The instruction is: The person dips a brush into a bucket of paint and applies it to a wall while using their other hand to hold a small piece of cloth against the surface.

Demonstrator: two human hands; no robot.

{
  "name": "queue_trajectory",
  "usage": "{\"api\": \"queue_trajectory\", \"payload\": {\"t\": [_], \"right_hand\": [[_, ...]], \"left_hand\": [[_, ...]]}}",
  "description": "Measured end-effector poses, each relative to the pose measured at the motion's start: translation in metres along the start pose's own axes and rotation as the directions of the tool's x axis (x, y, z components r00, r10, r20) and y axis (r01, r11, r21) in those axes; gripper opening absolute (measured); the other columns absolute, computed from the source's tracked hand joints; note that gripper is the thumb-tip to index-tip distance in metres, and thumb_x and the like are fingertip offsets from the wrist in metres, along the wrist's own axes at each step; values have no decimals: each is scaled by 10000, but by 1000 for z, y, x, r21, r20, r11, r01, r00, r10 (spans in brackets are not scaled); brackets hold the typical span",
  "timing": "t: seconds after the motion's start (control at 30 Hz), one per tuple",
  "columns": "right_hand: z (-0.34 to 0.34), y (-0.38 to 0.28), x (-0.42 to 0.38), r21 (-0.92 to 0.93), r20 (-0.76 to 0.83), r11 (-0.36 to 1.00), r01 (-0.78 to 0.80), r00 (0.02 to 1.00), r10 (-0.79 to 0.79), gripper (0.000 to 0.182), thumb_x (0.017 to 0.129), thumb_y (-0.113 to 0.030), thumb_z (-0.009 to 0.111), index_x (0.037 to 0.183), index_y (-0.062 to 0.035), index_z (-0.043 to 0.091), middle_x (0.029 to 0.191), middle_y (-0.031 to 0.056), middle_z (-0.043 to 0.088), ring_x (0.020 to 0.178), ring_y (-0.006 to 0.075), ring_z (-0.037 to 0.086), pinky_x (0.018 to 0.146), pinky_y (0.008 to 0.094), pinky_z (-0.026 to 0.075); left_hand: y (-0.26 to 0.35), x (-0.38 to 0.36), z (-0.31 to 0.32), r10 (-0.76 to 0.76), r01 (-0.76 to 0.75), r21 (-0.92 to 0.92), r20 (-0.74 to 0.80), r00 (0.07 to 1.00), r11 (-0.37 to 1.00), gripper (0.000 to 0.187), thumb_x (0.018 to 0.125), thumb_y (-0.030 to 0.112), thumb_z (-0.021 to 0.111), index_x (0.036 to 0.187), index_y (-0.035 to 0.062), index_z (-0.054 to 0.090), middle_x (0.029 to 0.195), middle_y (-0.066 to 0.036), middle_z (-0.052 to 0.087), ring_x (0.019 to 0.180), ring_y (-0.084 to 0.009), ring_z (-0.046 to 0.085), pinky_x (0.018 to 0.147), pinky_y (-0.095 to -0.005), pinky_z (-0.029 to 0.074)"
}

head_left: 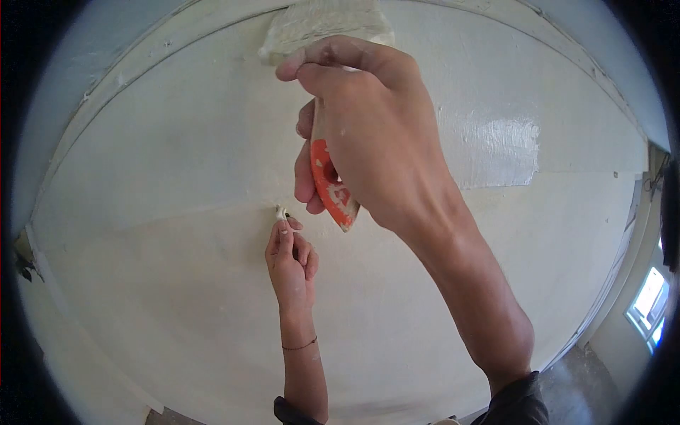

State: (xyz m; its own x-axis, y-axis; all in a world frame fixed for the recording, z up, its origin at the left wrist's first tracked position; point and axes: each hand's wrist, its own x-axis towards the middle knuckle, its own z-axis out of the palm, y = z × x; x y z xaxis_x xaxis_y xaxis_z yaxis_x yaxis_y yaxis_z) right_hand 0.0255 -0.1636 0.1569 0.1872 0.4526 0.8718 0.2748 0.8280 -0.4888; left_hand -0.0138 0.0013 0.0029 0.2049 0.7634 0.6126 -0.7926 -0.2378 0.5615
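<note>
My right hand is raised high in front of a pale wall, its fingers wrapped round a paintbrush. Only the brush's wooden handle shows, with worn orange paint and a hole near its pointed lower end; the bristles are hidden. Just above the knuckles, a thick, wet-looking whitish patch spreads on the wall. Lower and to the left, my left hand is closed in a pinch against or close to the wall. Between its fingertips is a small whitish bit, too small to name.
A glossy wet patch shines on the wall right of my right hand. Moulding frames the wall along the top and left. A window stands at the far right, above a grey floor.
</note>
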Motion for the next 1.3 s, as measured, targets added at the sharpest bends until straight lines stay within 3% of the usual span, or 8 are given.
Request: {"api": "queue_trajectory", "payload": {"t": [0.53,0.63,0.83,0.9,1.03,1.1,1.23,1.3], "right_hand": [[3,-4,-5,87,-51,996,-34,998,38,216,817,3,376,820,158,527,515,141,490,349,246,521,322,345,419],[3,-3,-12,61,-62,997,-46,997,50,211,824,0,379,791,150,523,511,148,491,351,245,522,323,344,413],[-3,-1,-3,65,-64,997,-29,997,33,224,850,-1,364,794,138,531,514,147,508,359,229,522,330,352,409],[-4,2,-18,42,-70,997,-62,995,65,230,859,1,358,807,137,536,518,143,516,361,223,523,332,354,409],[-10,12,-37,-80,-12,987,139,990,-141,244,889,-4,346,858,134,545,514,140,523,364,209,523,344,351,411],[-18,-10,-27,-55,-74,991,-123,990,119,248,889,-10,349,881,129,553,507,131,514,368,201,521,358,356,418],[-29,18,-35,21,-143,998,-52,988,55,238,914,-53,383,886,105,558,481,102,480,334,186,479,325,324,354],[-31,7,-71,93,-25,931,-352,934,356,232,944,-45,365,910,87,553,484,79,465,384,138,476,370,304,343]], "left_hand": [[0,-1,-1,-5,6,-36,27,1000,999,263,1020,273,409,896,61,503,520,46,297,397,-44,221,360,-204,188],[-4,2,-2,-38,31,-67,-108,993,997,260,1018,272,415,890,64,503,526,46,303,400,-42,219,359,-203,191],[0,0,2,-9,10,-47,37,999,999,238,1020,240,410,883,70,504,543,49,320,409,-37,226,356,-199,211],[-2,-1,5,-6,-2,-76,-104,995,997,242,1021,234,407,883,65,510,561,51,336,411,-36,230,355,-197,211],[-7,3,-1,31,-30,-52,14,999,998,255,1017,251,419,885,55,516,578,52,348,411,-34,225,355,-199,209],[-3,-4,9,45,-50,-48,-91,995,998,259,1014,261,429,892,51,519,562,50,334,412,-36,227,354,-205,205],[-5,0,3,-23,21,-25,-62,998,999,260,1014,270,431,897,54,516,542,48,318,410,-37,228,355,-209,199],[-6,0,4,27,-28,-11,-71,997,1000,263,1014,282,431,907,56,512,528,46,304,408,-39,222,358,-208,192]]}}
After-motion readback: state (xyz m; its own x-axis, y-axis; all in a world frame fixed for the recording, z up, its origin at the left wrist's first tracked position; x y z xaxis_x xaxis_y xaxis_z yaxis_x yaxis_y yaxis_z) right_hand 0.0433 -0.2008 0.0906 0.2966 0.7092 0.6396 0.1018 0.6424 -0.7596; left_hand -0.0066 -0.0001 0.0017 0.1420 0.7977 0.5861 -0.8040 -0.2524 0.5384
